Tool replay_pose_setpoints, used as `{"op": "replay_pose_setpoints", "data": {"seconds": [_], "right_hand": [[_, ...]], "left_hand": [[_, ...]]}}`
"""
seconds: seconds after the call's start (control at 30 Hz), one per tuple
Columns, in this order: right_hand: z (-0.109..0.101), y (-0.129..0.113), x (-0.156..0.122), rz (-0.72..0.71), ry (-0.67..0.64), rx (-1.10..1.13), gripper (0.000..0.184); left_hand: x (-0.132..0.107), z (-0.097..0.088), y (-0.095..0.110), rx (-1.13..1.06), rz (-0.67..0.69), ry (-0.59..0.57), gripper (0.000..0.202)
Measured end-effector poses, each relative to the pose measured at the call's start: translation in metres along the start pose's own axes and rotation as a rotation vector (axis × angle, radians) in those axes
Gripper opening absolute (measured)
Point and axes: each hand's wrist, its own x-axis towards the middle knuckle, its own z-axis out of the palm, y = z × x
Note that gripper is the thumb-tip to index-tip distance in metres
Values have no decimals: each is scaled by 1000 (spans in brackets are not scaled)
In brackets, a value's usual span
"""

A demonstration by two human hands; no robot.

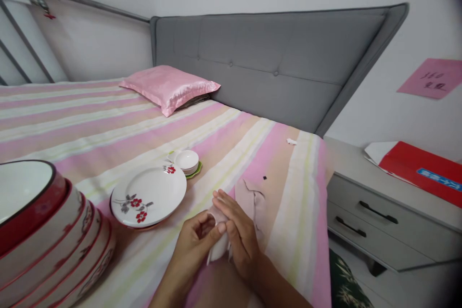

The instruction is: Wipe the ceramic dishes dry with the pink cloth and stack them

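Observation:
Both hands meet in front of me over the bed, around a pale pinkish piece of fabric (pixel 218 249) whose kind I cannot make out. My left hand (pixel 197 240) is curled, thumb and fingers closed on its near side. Against the other side presses my right hand (pixel 242 233), fingers together and slanting across the top. Most of the cloth is hidden by the hands, with its lower end hanging below them. Just beyond the right hand, a similar pale fabric piece (pixel 249 195) with a wavy edge lies on the striped bedsheet (pixel 288 231).
To the left stand stacked red-rimmed bowls (pixel 54 245), beside flower-patterned plates (pixel 151 197) and small white dishes (pixel 186 160). A pink pillow (pixel 171 85) rests near the grey headboard (pixel 245 57). On the right is a nightstand (pixel 382 211) with a red packet (pixel 422 166).

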Motion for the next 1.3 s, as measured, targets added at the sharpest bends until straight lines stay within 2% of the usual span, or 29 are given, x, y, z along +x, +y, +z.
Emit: {"op": "replay_pose_setpoints", "data": {"seconds": [0.2, 0.37, 0.43, 0.6, 0.83, 1.07, 1.3], "right_hand": [[-1, -1, 0, -137, 9, -90, 44], [3, -1, -3, -255, 35, -393, 51], [5, 1, -3, -224, 27, -464, 52], [10, 1, 0, -153, -88, -497, 53], [12, 6, 7, -122, -104, -491, 49], [13, 15, 13, 31, -8, -358, 45], [9, 30, 18, 305, 182, 14, 43]], "left_hand": [[-5, -1, 9, -66, -59, -156, 23], [-5, 0, 6, -114, -42, -168, 18], [-4, 1, 5, -143, -70, -143, 19], [-5, 4, 6, -213, -142, -65, 26], [-1, 6, 7, -241, -113, 25, 24], [1, 5, 4, -205, -62, 135, 25], [3, 9, 8, -281, -114, 150, 39]]}}
